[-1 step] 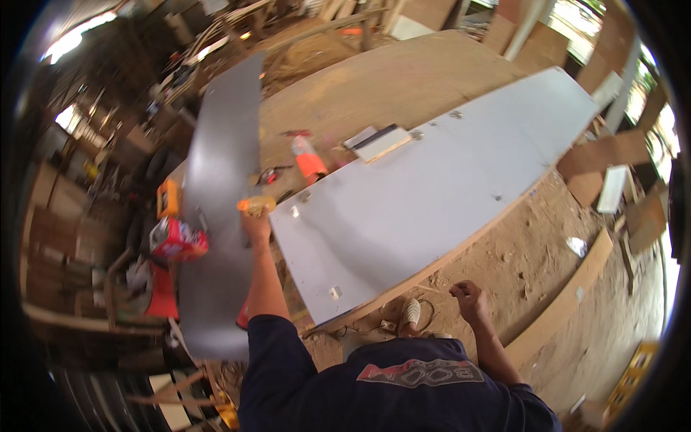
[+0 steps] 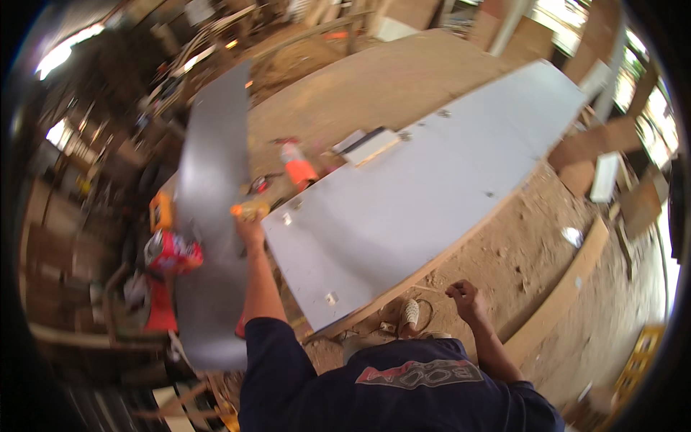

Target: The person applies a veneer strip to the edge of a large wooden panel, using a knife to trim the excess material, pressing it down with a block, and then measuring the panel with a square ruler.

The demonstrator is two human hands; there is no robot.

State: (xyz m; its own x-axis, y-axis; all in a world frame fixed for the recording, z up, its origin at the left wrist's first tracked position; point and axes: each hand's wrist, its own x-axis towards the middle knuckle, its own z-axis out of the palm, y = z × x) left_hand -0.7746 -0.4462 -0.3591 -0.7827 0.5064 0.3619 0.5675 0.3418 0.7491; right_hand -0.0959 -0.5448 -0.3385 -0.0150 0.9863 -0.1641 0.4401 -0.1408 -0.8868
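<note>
Yellow bottle with orange end [image 2: 250,209]: in the left hand [image 2: 249,232], just off the near-left corner of the pale panel [image 2: 425,187], by the right edge of the dark grey sheet [image 2: 212,144]. Left fingers closed round its body.

Progress, as judged: bottle in hand but off the panel's face; no bead or wet patch made out there. Pale fittings [image 2: 331,298] sit near the panel's short near edge, darker ones [image 2: 405,135] along its far long edge; whether all are fixed, cannot tell. Amount left not readable.

Bearing: long axis runs roughly left–right, near level in the view. Orange end points left, toward the sheet; yellowish body trails right, toward the panel corner.

Right hand [image 2: 468,299]: apart from the panel, beyond its near long edge; fingers curled. Anything small pinched there, cannot tell.

Next out: orange-and-white tube [image 2: 297,164] and a small red-and-black item [image 2: 260,183] on the tan counter [image 2: 345,86]. Pale block with dark strip [image 2: 371,146] overlaps the panel's far edge. Red package [image 2: 173,252] at the sheet's left edge, orange container [image 2: 160,212] beyond it.

Outermost: curved-looking plank [image 2: 561,288] on dusty ground, right.
</note>
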